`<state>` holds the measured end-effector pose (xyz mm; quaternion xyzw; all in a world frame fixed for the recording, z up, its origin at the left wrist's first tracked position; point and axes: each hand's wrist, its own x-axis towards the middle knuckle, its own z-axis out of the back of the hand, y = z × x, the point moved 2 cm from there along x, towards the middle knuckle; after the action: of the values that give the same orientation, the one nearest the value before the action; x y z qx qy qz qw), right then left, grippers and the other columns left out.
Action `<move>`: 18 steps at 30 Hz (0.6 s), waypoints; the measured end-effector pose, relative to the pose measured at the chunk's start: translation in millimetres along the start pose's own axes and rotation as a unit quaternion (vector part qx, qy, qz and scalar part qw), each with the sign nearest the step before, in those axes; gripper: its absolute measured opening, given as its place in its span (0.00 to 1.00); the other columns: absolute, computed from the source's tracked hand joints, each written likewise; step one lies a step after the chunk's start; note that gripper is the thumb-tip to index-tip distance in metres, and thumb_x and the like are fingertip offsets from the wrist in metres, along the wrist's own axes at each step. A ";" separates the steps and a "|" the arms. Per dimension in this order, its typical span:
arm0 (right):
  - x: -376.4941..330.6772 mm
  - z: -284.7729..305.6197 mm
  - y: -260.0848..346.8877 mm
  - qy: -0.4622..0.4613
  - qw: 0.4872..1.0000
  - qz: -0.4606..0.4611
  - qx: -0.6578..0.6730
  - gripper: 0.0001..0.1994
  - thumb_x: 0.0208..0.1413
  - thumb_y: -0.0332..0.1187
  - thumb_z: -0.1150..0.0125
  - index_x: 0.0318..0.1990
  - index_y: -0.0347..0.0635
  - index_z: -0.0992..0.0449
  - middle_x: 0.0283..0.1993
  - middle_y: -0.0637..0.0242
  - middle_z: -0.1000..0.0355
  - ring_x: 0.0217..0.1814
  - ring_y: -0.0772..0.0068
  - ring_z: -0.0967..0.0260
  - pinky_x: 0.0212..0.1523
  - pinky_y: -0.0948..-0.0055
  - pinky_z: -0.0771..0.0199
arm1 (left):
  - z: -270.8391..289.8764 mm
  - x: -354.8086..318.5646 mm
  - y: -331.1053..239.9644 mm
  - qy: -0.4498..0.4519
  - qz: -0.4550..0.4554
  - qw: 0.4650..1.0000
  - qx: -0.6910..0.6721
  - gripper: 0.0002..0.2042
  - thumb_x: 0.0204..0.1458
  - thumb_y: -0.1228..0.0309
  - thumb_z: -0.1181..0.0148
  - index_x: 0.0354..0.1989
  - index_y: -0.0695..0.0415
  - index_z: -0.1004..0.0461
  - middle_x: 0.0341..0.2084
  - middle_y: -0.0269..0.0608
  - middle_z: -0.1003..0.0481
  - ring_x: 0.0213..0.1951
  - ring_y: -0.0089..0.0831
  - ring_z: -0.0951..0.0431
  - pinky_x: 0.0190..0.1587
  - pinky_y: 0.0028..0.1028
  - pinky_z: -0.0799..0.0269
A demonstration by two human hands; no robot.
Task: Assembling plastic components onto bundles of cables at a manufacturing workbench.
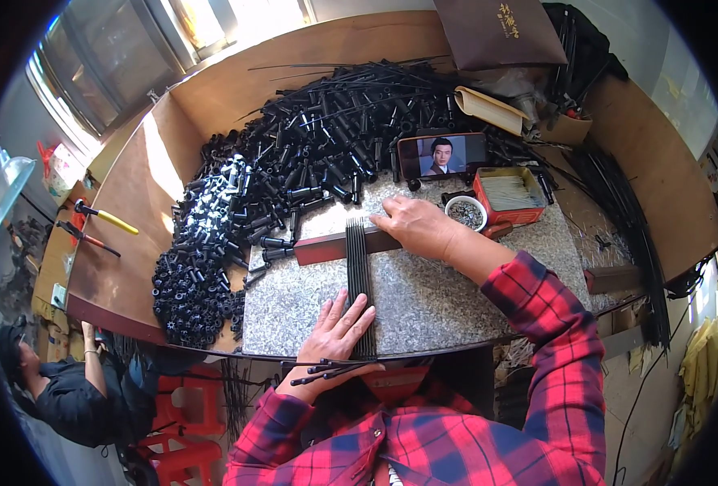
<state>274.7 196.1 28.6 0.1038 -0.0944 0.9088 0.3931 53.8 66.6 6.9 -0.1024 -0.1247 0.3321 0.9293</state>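
A row of thin black rods lies side by side on a speckled grey stone slab, running from a dark red bar toward me. My left hand presses flat on the near ends of the rods, and a few loose black rods are tucked under its palm. My right hand rests on the far ends of the rods where they meet the red bar, fingers spread and pointing left.
A big heap of black plastic tubes covers the wooden table's left and back. A phone, a small white bowl of tiny parts and a red box stand behind my right hand. Another person sits lower left.
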 end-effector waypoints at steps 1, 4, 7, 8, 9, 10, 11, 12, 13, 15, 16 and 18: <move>-0.5 -0.1 0.3 -0.009 1.000 -0.001 -0.001 0.18 0.48 0.26 0.49 0.50 0.41 0.28 0.39 0.57 0.31 0.46 0.59 0.31 0.46 0.67 0.28 | 0.2 0.1 -0.1 0.001 0.000 1.000 -0.006 0.44 0.39 0.42 0.38 0.62 0.56 0.41 0.64 0.47 0.45 0.67 0.53 0.53 0.66 0.49 0.56; 0.8 1.2 2.5 -0.026 1.000 0.007 -0.003 0.18 0.48 0.26 0.49 0.49 0.41 0.27 0.39 0.57 0.31 0.46 0.59 0.31 0.46 0.67 0.28 | 0.2 -1.0 0.9 0.006 0.003 1.000 -0.013 0.44 0.38 0.42 0.37 0.62 0.57 0.41 0.64 0.47 0.45 0.67 0.53 0.53 0.66 0.49 0.57; 1.4 3.6 2.2 -0.062 0.997 0.028 -0.023 0.14 0.48 0.28 0.48 0.44 0.41 0.27 0.40 0.58 0.31 0.46 0.60 0.32 0.47 0.68 0.28 | 1.1 -0.9 -0.3 0.007 0.006 1.000 -0.017 0.45 0.38 0.42 0.37 0.62 0.57 0.41 0.64 0.48 0.45 0.67 0.53 0.53 0.66 0.48 0.57; 1.5 4.9 1.4 -0.089 0.994 0.042 -0.041 0.11 0.48 0.29 0.47 0.40 0.41 0.26 0.41 0.59 0.31 0.46 0.61 0.32 0.47 0.68 0.29 | 1.5 -0.2 -1.0 0.007 0.006 1.000 -0.017 0.45 0.38 0.42 0.37 0.62 0.57 0.41 0.64 0.48 0.45 0.67 0.53 0.53 0.66 0.48 0.57; 1.9 3.8 -0.9 -0.089 0.994 0.042 -0.041 0.11 0.48 0.29 0.47 0.40 0.41 0.26 0.41 0.59 0.31 0.46 0.61 0.32 0.47 0.68 0.29 | 1.7 0.8 -1.6 0.010 0.007 1.000 -0.014 0.46 0.35 0.44 0.34 0.62 0.57 0.42 0.64 0.48 0.45 0.67 0.53 0.53 0.66 0.49 0.57; 2.2 1.6 -3.4 -0.093 0.993 0.050 -0.044 0.11 0.47 0.29 0.47 0.40 0.41 0.26 0.40 0.59 0.31 0.46 0.61 0.32 0.47 0.68 0.29 | 1.5 1.5 -2.0 0.013 0.008 1.000 -0.010 0.47 0.33 0.45 0.32 0.62 0.56 0.42 0.63 0.49 0.45 0.66 0.54 0.52 0.66 0.49 0.56; 2.9 1.1 -4.3 -0.097 0.993 0.058 -0.047 0.11 0.47 0.29 0.47 0.40 0.41 0.26 0.40 0.60 0.32 0.45 0.61 0.32 0.48 0.68 0.29 | 0.8 1.6 -1.5 0.013 0.009 1.000 -0.010 0.47 0.33 0.45 0.32 0.62 0.56 0.42 0.63 0.49 0.45 0.66 0.54 0.52 0.66 0.49 0.56; 2.9 0.8 -4.8 -0.097 0.993 0.058 -0.047 0.11 0.47 0.29 0.47 0.40 0.41 0.26 0.40 0.60 0.32 0.45 0.61 0.32 0.48 0.68 0.29 | -0.3 1.6 -0.8 0.009 0.011 1.000 -0.019 0.47 0.33 0.45 0.31 0.62 0.56 0.42 0.64 0.49 0.45 0.66 0.53 0.52 0.66 0.49 0.56; 2.7 0.9 -5.1 -0.089 0.994 0.057 -0.037 0.11 0.47 0.29 0.47 0.40 0.41 0.26 0.40 0.59 0.32 0.45 0.61 0.32 0.47 0.68 0.29 | -1.2 2.1 -0.1 0.005 0.013 1.000 -0.028 0.47 0.33 0.45 0.31 0.63 0.57 0.42 0.64 0.49 0.45 0.67 0.53 0.52 0.66 0.48 0.56; 4.9 4.1 -1.7 -0.082 0.994 0.060 -0.030 0.11 0.47 0.28 0.47 0.40 0.41 0.26 0.39 0.59 0.32 0.45 0.60 0.32 0.47 0.68 0.29 | 0.8 -0.5 0.0 0.000 0.012 1.000 -0.024 0.48 0.33 0.45 0.31 0.62 0.57 0.42 0.64 0.50 0.45 0.67 0.53 0.52 0.66 0.48 0.56; 5.9 4.6 0.0 -0.064 0.996 0.055 -0.019 0.14 0.48 0.28 0.48 0.45 0.41 0.27 0.39 0.59 0.32 0.46 0.60 0.32 0.48 0.67 0.29 | 1.9 -1.8 -0.1 -0.003 0.010 1.000 -0.020 0.48 0.32 0.45 0.31 0.62 0.57 0.42 0.63 0.50 0.45 0.67 0.52 0.52 0.66 0.48 0.57; 5.2 1.3 -0.9 -0.043 0.998 0.048 -0.006 0.18 0.49 0.27 0.49 0.49 0.41 0.28 0.40 0.59 0.33 0.47 0.59 0.33 0.48 0.67 0.30 | -0.8 -1.2 0.9 -0.005 0.009 1.000 -0.023 0.48 0.33 0.45 0.31 0.62 0.57 0.42 0.63 0.50 0.45 0.67 0.52 0.52 0.66 0.48 0.57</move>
<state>272.0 199.9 31.2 0.1359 -0.1219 0.9205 0.3456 52.6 66.4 5.6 -0.1232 -0.1363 0.3384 0.9229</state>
